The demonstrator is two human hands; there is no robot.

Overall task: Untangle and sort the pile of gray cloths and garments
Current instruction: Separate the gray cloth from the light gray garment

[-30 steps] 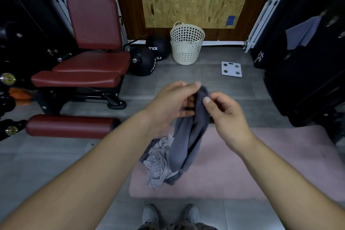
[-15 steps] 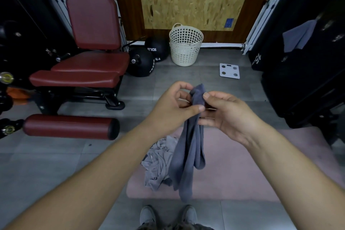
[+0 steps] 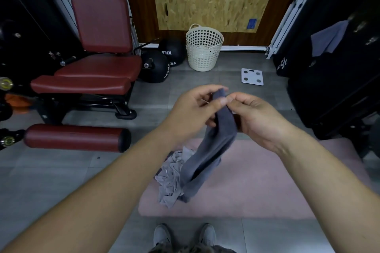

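Observation:
A dark gray cloth (image 3: 209,154) hangs in a long twisted fold in front of me, its lower end over the pink mat (image 3: 267,187). My left hand (image 3: 191,111) pinches the cloth's top edge between thumb and fingers. My right hand (image 3: 257,117) grips the same top edge just to the right, fingers curled round it. Under the hanging cloth a crumpled light gray garment (image 3: 170,178) lies on the mat's left part.
A white perforated basket (image 3: 203,47) stands by the far wall. A white scale (image 3: 252,76) lies on the floor to its right. A red bench (image 3: 92,63) and black medicine balls (image 3: 156,68) are at the left. Black equipment (image 3: 337,68) with another gray cloth (image 3: 327,39) draped stands right.
The dark cloth's lower end has swung left and lifted slightly. My hands have shifted along its top edge, staying close together.

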